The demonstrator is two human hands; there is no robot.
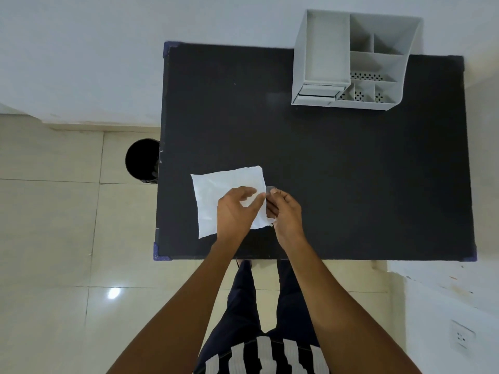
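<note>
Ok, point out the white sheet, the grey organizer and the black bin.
white sheet (213, 190), head view, bare upper left part.
grey organizer (325, 49), head view, large left compartment.
black bin (141, 160), head view, dark opening.

One white cloth (216, 190) near the surface's (351, 171) front-left corner, one grey organiser (321, 49) at its far-right corner, one black bin (141, 160).

The person wears dark blue trousers (243, 300). The top (266, 359) is dark too, with fat white stripes on it. Both arms are bare, the left arm (189, 306) and the right arm (337, 306), all the way down to the left hand (235, 211) and the right hand (286, 213).
</note>
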